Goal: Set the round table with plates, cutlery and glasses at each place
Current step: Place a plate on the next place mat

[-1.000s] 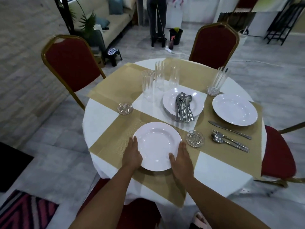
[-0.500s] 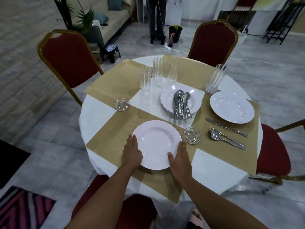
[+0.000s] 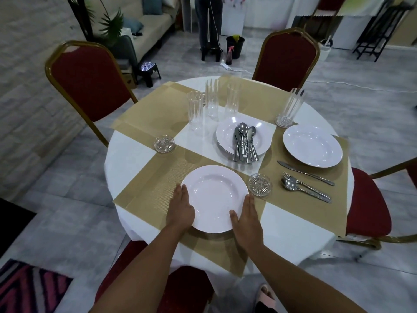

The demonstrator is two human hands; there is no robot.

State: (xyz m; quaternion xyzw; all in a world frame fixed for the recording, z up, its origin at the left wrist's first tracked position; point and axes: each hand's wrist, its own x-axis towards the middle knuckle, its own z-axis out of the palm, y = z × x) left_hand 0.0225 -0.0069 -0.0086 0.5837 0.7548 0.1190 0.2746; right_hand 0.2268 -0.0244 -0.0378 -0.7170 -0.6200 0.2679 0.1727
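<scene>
A white plate (image 3: 214, 195) lies on the gold placemat (image 3: 155, 188) nearest me. My left hand (image 3: 180, 208) touches its left rim and my right hand (image 3: 246, 218) its right rim, fingers straight. In the table's middle a stack of white plates (image 3: 228, 134) carries a bundle of cutlery (image 3: 244, 143). Three tall glasses (image 3: 212, 102) stand behind it. At the right place sit a white plate (image 3: 312, 145), a knife (image 3: 304, 172), a fork and spoon (image 3: 304, 188), and a glass on a coaster (image 3: 290, 109).
Glass coasters lie at the plate's right (image 3: 260, 185) and on the left (image 3: 164, 143). Red chairs stand at the far left (image 3: 90, 80), the far side (image 3: 286, 57), the right (image 3: 365, 206) and right below me. The round table (image 3: 126, 154) has a white cloth.
Both hands have stayed at the plate's rims. The view has shifted slightly; nothing on the table has moved.
</scene>
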